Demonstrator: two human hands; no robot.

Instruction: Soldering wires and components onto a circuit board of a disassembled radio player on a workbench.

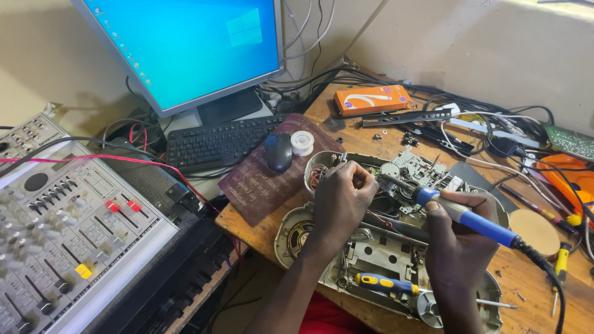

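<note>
Nearest, a blue-and-yellow screwdriver point(387, 284) lies on the opened radio chassis point(383, 253) near the bench's front edge. Above it, the right hand point(455, 241) clamps a blue soldering iron point(464, 216), tip toward the left hand point(340, 198) pinching wires; tools crowd the chassis's right side.

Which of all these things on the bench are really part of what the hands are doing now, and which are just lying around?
In use:
- opened radio-cassette player
- blue-handled soldering iron, held in the right hand
- left hand, fingers at the player's wiring

Lying about:
- blue and yellow screwdriver, resting on the player
- computer mouse
- solder spool
- orange box
- keyboard
- audio mixer
</note>
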